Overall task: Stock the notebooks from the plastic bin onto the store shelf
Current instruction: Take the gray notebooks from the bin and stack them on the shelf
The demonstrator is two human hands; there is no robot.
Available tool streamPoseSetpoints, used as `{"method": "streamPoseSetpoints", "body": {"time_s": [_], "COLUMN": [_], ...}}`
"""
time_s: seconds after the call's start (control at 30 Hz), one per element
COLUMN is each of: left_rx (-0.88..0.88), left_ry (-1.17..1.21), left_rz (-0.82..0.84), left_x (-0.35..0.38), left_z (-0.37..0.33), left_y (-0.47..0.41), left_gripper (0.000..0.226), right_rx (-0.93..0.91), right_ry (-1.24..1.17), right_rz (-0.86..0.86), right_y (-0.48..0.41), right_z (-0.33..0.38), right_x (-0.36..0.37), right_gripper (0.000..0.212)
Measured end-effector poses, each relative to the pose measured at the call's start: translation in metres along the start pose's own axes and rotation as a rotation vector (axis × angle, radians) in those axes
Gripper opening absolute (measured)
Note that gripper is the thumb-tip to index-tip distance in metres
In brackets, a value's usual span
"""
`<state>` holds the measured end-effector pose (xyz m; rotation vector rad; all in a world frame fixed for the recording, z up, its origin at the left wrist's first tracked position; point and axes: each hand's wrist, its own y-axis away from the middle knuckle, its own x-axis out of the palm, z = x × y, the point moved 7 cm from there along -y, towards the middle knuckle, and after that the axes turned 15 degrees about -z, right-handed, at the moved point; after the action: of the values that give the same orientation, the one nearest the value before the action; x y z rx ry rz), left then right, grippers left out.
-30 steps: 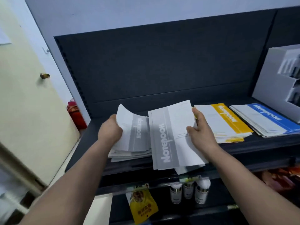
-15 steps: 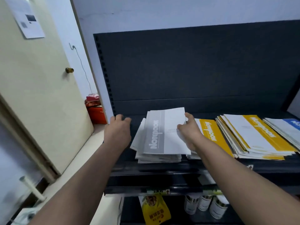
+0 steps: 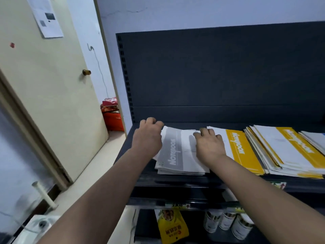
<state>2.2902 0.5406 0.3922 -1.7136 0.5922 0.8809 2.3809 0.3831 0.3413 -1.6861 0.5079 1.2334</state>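
Head camera: both bare forearms reach forward and up to the dark metal store shelf (image 3: 175,182). The left hand (image 3: 149,136) is knuckles-up at the far left corner of a flat stack of thin grey-and-white paper notebooks (image 3: 177,155), which lies at the shelf's left end, and its fingers (image 3: 154,121) curl tightly round that corner. The right hand (image 3: 209,145) lies palm down on the top cover, fingers close together and reaching the far edge. I cannot tell whether the tips hook over it.

The top cover's grey band reads "NOTEBOOK" in white, running lengthwise. The small print on its white part is unreadable. Just to the right, the yellow-and-white paper notebooks (image 3: 241,150) carry the same word on their yellow band. Below hangs a yellow foil pouch (image 3: 172,228) with red characters too small to read.
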Motion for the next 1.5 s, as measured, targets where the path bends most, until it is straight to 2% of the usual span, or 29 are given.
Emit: {"method": "streamPoseSetpoints", "body": {"time_s": [0.13, 0.37, 0.63, 0.87, 1.1, 1.33, 1.5], "left_rx": [0.114, 0.387, 0.734, 0.965, 1.037, 1.077, 1.120], "left_ry": [0.127, 0.394, 0.653, 0.587, 0.442, 0.316, 0.263], "left_rz": [0.024, 0.151, 0.314, 0.526, 0.695, 0.828, 0.927], "left_x": [0.020, 0.054, 0.053, 0.075, 0.123, 0.162, 0.184], "left_z": [-0.059, -0.237, -0.462, -0.611, -0.691, -0.710, -0.706], "left_y": [-0.009, 0.013, 0.115, 0.228, 0.306, 0.357, 0.375], "left_gripper": [0.045, 0.043, 0.041, 0.044, 0.044, 0.043, 0.046], "right_rx": [0.053, 0.361, 0.832, 1.143, 1.288, 1.436, 1.645], "right_ry": [0.031, 0.163, 0.354, 0.447, 0.339, 0.089, -0.025], "right_rz": [-0.038, -0.153, 0.013, 0.220, 0.480, 0.639, 0.588], "right_y": [0.027, 0.139, 0.344, 0.515, 0.628, 0.678, 0.690], "right_z": [-0.044, -0.187, -0.348, -0.455, -0.523, -0.543, -0.542], "right_x": [-0.021, -0.063, -0.088, -0.107, -0.078, -0.032, -0.008], "right_gripper": [0.056, 0.045, 0.044, 0.042, 0.045, 0.050, 0.091]}}
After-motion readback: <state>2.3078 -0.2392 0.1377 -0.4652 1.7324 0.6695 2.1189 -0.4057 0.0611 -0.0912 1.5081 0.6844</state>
